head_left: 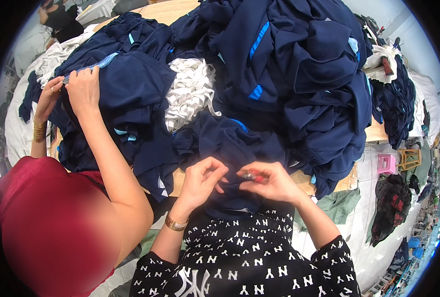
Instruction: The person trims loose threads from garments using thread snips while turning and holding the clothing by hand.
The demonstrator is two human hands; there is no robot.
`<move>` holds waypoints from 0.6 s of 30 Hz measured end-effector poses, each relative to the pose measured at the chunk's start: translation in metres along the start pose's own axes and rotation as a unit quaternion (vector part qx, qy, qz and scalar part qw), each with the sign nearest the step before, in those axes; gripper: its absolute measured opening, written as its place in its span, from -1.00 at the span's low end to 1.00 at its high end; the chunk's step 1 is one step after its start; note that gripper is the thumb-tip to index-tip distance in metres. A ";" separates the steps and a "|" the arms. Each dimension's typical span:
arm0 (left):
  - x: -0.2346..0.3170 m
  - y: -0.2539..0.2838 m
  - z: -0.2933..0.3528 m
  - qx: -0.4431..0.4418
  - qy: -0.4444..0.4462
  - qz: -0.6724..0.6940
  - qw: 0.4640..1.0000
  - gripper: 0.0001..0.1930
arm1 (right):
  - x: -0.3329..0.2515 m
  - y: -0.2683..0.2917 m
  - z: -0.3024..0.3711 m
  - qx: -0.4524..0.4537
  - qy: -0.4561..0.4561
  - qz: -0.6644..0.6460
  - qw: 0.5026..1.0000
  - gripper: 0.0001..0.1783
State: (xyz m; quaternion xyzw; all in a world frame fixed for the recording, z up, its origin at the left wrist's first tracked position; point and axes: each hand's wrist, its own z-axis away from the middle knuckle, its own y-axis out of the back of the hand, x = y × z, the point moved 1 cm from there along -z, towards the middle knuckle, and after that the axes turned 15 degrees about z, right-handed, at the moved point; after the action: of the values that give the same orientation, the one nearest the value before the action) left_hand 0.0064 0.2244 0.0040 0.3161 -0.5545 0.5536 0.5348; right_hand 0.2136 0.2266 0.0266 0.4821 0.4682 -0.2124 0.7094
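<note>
In front of me my right hand [275,184] is closed around small red-handled thread snips [253,175], their metal tip pointing left and blurred. A short distance to the left, my left hand [200,184] has its thumb and fingers drawn together; whatever is between them is too small to make out. Beneath both hands lies a navy garment [225,143] with a bright blue strip, hanging over the table edge onto my lap. The hands are apart from each other.
A tall heap of navy garments [304,54] fills the table ahead and right. White fabric strips [190,91] lie bunched beside it. At left, a co-worker in a red top [56,213] handles navy cloth [130,84]. A pink stool [386,164] stands on the floor right.
</note>
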 end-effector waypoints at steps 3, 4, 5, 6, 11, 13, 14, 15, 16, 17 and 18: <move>0.004 -0.001 -0.001 -0.002 0.025 0.039 0.999 -0.82 | 0.001 0.000 -0.004 -0.046 -0.007 0.053 0.997 -0.76; 0.003 0.000 -0.001 -0.002 0.024 0.039 0.999 -0.82 | 0.007 -0.002 -0.005 -0.049 0.003 0.047 0.998 -0.80; 0.002 0.002 -0.001 -0.020 0.025 0.064 0.997 -0.81 | 0.011 -0.004 -0.007 -0.029 -0.009 -0.012 0.999 -0.87; 0.000 0.004 0.000 -0.039 0.025 0.090 0.995 -0.79 | 0.011 -0.002 -0.008 -0.046 -0.031 -0.015 0.998 -0.88; 0.001 0.010 0.004 -0.115 0.005 0.043 0.992 -0.77 | 0.004 0.007 -0.021 -0.089 -0.031 0.032 0.995 -0.81; -0.004 0.006 0.004 -0.100 -0.004 0.006 0.995 -0.80 | 0.000 0.010 -0.023 -0.080 -0.022 0.062 0.995 -0.82; -0.006 0.006 0.004 -0.091 0.005 0.030 0.995 -0.81 | -0.003 0.012 -0.025 -0.071 -0.014 0.091 0.993 -0.82; -0.007 0.006 0.004 -0.090 0.005 0.029 0.996 -0.81 | -0.007 0.014 -0.027 -0.071 -0.013 0.091 0.993 -0.82; -0.007 0.007 0.004 -0.088 0.006 0.018 0.996 -0.81 | -0.011 0.016 -0.029 -0.074 -0.015 0.115 0.991 -0.85; -0.008 0.007 0.004 -0.086 0.008 0.006 0.996 -0.82 | -0.014 0.017 -0.030 -0.076 -0.018 0.139 0.987 -0.87; -0.008 0.007 0.004 -0.086 0.008 0.005 0.996 -0.82 | -0.016 0.015 -0.031 -0.076 -0.017 0.139 0.987 -0.87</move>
State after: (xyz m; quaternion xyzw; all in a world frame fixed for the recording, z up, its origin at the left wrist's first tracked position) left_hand 0.0006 0.2200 -0.0049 0.2616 -0.5977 0.5092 0.5613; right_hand 0.2036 0.2584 0.0449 0.4832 0.3992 -0.0835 0.7747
